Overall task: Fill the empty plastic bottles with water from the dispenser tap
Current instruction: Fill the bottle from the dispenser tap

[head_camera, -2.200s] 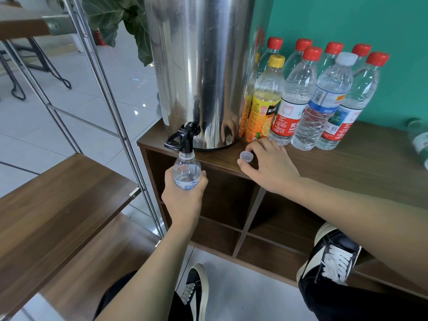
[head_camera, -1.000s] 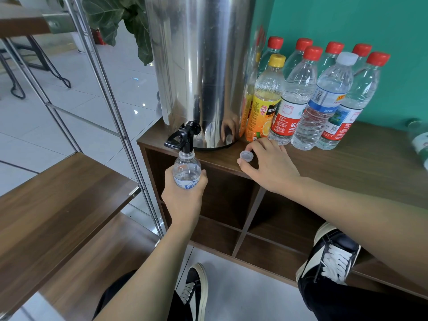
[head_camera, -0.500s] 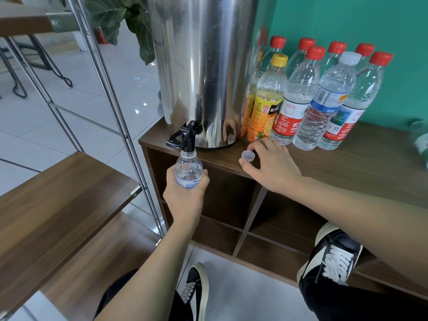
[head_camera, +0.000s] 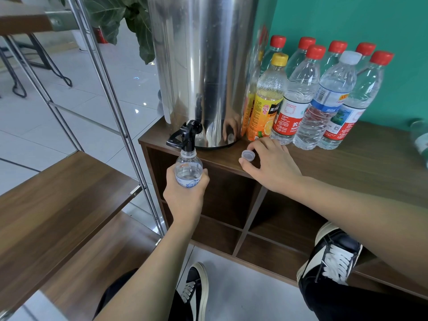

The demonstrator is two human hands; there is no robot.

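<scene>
My left hand (head_camera: 185, 198) grips a clear plastic bottle (head_camera: 188, 169) with a blue-lettered label, upright, its open neck right under the black tap (head_camera: 185, 135) of the steel dispenser (head_camera: 203, 66). My right hand (head_camera: 273, 165) rests on the cabinet top (head_camera: 370, 163), thumb and forefinger on either side of the loose grey bottle cap (head_camera: 248, 155). Whether they squeeze it I cannot tell. Water shows in the bottle's upper part; my fingers hide the lower part.
Several capped bottles (head_camera: 324, 98) stand in a cluster right of the dispenser against the green wall, one with a yellow cap (head_camera: 268, 100). A wooden shelf on metal rods (head_camera: 58, 205) stands at left. My shoes (head_camera: 333, 258) are on the floor below.
The view has shifted slightly right. Both hands, the bottle and the cap stay where they were.
</scene>
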